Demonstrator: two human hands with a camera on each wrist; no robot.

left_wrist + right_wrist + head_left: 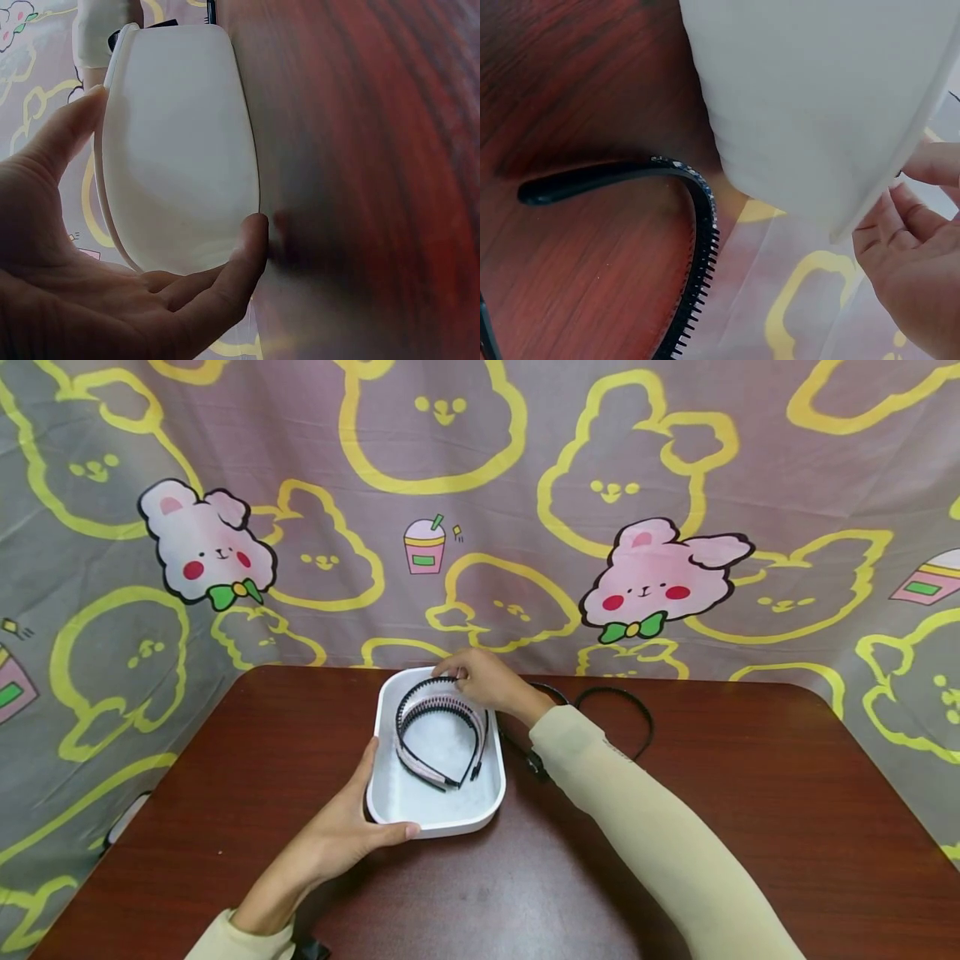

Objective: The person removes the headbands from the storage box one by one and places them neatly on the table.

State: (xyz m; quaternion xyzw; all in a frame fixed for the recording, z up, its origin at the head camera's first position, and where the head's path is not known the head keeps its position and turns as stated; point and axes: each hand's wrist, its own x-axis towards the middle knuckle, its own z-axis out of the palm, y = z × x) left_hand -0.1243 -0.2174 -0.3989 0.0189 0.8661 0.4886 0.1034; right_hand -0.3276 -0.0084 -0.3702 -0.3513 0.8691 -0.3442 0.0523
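A white oblong tray [390, 797] with rounded corners is in the middle of the head view. My left hand [341, 835] grips its near left corner, its digits spread along the rim and side. Inside the tray lie a pink headband [424, 768] and black toothed headbands, overlapping one another. At the far right end of the tray, my right hand [480, 681] pinches the top of a black headband [408, 695]. In the right wrist view, the fingers [930, 161] come together just past the tray's rim, which hides most of what they hold.
More black headbands [651, 718] lie on the brown table [750, 793] to the right of the tray, partly behind my right sleeve. One headband [697, 225] with a glittery outer face shows beside the tray. A patterned curtain [480, 527] hangs behind the table's far edge.
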